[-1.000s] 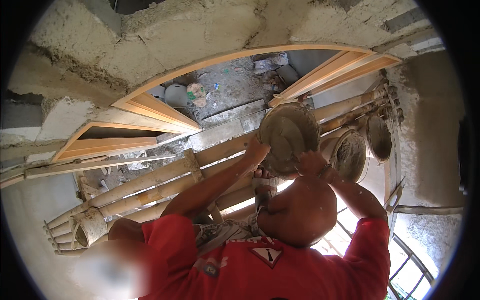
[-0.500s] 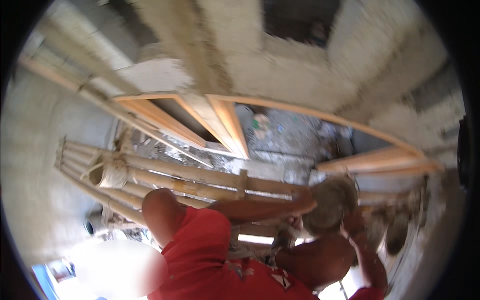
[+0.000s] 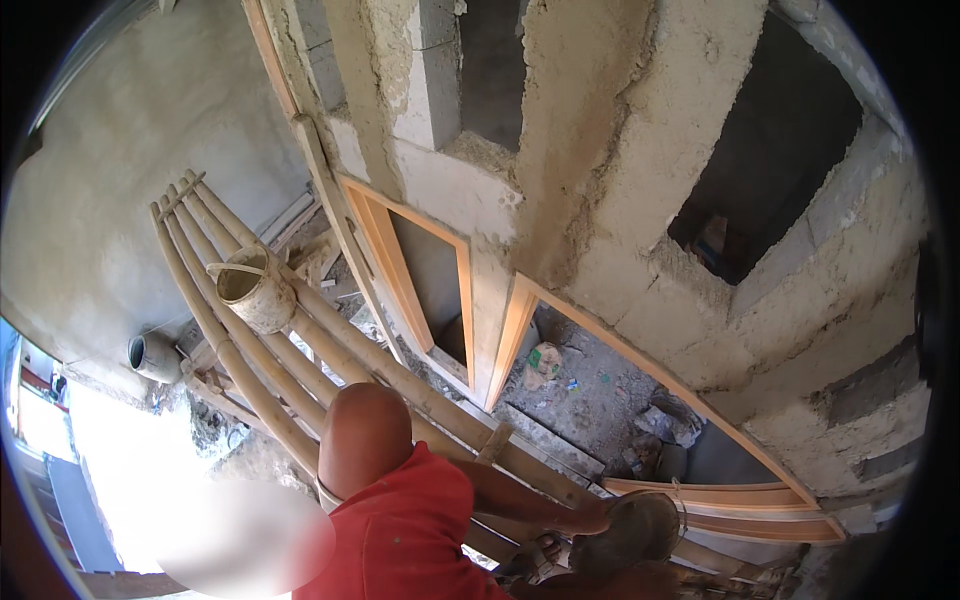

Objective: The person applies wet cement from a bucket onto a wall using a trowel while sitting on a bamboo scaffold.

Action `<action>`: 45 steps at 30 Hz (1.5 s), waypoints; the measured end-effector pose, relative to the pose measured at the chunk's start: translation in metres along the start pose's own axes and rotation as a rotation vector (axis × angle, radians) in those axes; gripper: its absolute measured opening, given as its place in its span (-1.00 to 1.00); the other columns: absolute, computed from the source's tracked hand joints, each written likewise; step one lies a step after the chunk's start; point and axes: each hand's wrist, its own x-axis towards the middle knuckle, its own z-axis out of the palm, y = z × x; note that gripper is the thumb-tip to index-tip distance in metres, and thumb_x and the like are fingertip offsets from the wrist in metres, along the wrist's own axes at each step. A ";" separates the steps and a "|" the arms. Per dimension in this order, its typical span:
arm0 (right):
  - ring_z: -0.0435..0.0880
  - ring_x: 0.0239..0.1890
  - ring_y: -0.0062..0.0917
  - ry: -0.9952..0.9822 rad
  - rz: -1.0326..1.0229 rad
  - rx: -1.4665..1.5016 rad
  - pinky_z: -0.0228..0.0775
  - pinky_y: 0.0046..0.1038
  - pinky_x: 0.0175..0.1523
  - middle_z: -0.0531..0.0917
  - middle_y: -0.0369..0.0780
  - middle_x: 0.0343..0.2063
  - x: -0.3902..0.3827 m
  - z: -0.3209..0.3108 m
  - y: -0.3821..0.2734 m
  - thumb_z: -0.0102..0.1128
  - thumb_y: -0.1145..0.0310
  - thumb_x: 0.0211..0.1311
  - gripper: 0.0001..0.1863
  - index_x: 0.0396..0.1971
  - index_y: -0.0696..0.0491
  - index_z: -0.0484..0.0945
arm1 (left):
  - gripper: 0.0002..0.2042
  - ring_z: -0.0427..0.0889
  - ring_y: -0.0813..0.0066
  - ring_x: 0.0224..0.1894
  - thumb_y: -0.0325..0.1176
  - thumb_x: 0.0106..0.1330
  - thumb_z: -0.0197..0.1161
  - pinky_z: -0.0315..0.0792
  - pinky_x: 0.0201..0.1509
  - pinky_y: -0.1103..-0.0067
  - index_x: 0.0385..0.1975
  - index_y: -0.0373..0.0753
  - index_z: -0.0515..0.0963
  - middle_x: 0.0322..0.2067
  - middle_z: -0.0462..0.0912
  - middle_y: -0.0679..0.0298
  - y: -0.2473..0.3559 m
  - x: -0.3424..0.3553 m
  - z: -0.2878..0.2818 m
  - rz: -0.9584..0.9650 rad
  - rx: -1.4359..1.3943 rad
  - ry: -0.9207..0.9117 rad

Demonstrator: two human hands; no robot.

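At the lower right of the head view, my left hand (image 3: 595, 517) is closed at the left rim of a dark grey, mortar-stained bucket (image 3: 636, 532). A thin wire handle shows at the bucket's right side. My left arm reaches to it from a red sleeve, past my bent left knee (image 3: 366, 435). Below the bucket is a brown patch of skin, probably my other knee. I cannot make out my right hand. A foot in a dark sandal (image 3: 538, 558) rests just left of the bucket, above the poles.
Long bamboo poles (image 3: 225, 330) form a scaffold platform under me. A whitish bucket (image 3: 258, 290) stands on it, farther left. Beyond are wooden frames (image 3: 455, 300) in a rough block wall (image 3: 585, 235) with dark openings. Rubble ground (image 3: 590, 400) lies below. Another bucket (image 3: 153, 357) is at the left.
The view has swung and tilted, so the scaffold now slants down to the right. The held bucket sits lower in view. My right hand, earlier at the bucket's right side, no longer shows.
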 end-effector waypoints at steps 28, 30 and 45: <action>0.66 -0.22 -0.14 -0.065 0.007 0.073 0.50 -0.06 -0.10 0.63 -0.03 -0.16 0.011 -0.005 -0.022 0.09 0.15 0.28 -0.62 0.02 0.01 0.56 | -0.50 0.59 0.11 -0.02 -0.40 0.15 0.18 0.52 -0.07 0.31 0.16 -0.30 0.43 -0.01 0.58 0.01 0.004 0.012 -0.010 0.024 -0.022 0.007; 0.66 -0.22 -0.15 -0.078 0.017 0.079 0.50 -0.06 -0.09 0.64 -0.03 -0.16 0.006 -0.001 -0.020 0.09 0.15 0.28 -0.62 0.01 0.01 0.56 | -0.50 0.59 0.11 -0.02 -0.40 0.14 0.18 0.52 -0.07 0.32 0.15 -0.30 0.44 -0.01 0.58 0.01 0.004 0.009 -0.007 0.029 -0.029 0.006; 0.67 -0.22 -0.15 -0.136 0.029 0.105 0.49 -0.04 -0.06 0.64 -0.03 -0.16 -0.026 0.012 -0.014 0.08 0.15 0.27 -0.62 -0.01 0.01 0.57 | -0.51 0.60 0.11 -0.04 -0.40 0.13 0.19 0.53 -0.10 0.33 0.12 -0.32 0.47 -0.02 0.59 0.01 0.001 -0.001 -0.009 0.020 -0.058 0.016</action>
